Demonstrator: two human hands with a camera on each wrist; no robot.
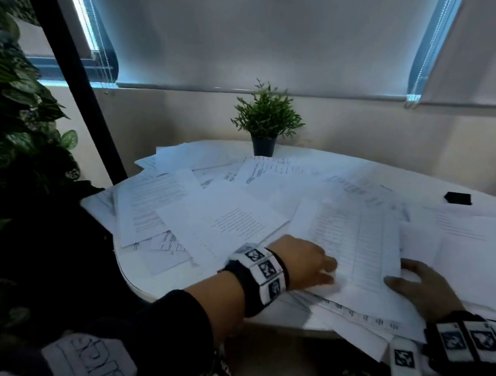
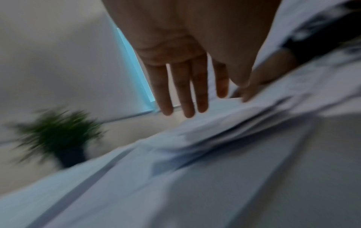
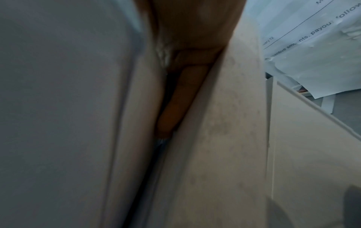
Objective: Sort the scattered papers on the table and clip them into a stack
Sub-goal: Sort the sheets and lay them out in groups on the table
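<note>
Holding thin, floppy papers low in the frame, we pinch the edge with our right hand; our left hand lies flat, fingers straight.

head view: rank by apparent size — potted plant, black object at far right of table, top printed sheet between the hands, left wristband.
1. top printed sheet
2. potted plant
3. left wristband, though it is nearer the camera, so the order against the plant is unsure
4. black object
</note>
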